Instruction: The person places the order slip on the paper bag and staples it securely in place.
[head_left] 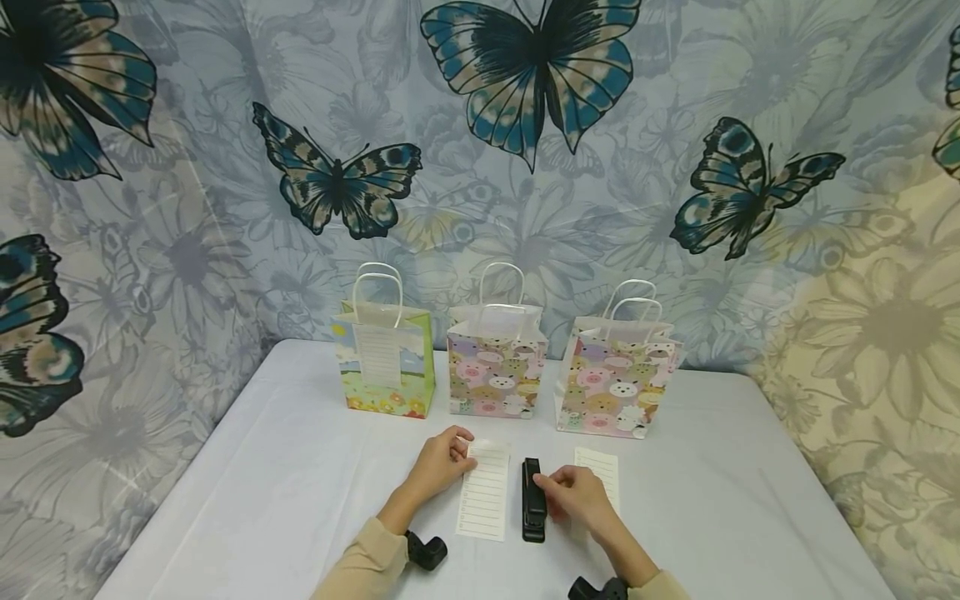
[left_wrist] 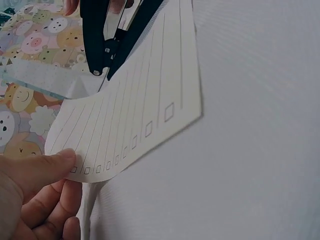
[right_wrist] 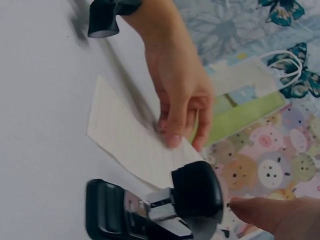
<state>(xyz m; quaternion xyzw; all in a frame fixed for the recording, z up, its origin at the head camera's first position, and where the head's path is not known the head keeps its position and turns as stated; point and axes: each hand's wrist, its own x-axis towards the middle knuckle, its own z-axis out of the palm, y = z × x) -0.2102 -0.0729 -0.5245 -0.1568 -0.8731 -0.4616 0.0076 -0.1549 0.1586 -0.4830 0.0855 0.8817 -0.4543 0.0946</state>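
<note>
My left hand [head_left: 437,463] pinches the upper left edge of a white lined checklist slip [head_left: 483,496], thumb on top and fingers beneath. In the left wrist view the slip [left_wrist: 135,105] bows upward, with a row of small checkboxes along one side. Just right of it, my right hand [head_left: 579,497] grips a black stapler [head_left: 533,500] that stands lengthwise. Its arms spread apart in the left wrist view. From the right wrist view, the stapler [right_wrist: 195,192] overlaps a corner of the slip. Behind the right hand lies a second lined slip [head_left: 600,467], partly covered.
Three paper gift bags with white handles stand along the back: a green meadow bag [head_left: 416,367] with a lined slip [head_left: 381,354] on its front, and two animal-print bags, one in the middle [head_left: 495,375] and one at right [head_left: 615,383]. A butterfly-print cloth hangs behind the white table [head_left: 247,467].
</note>
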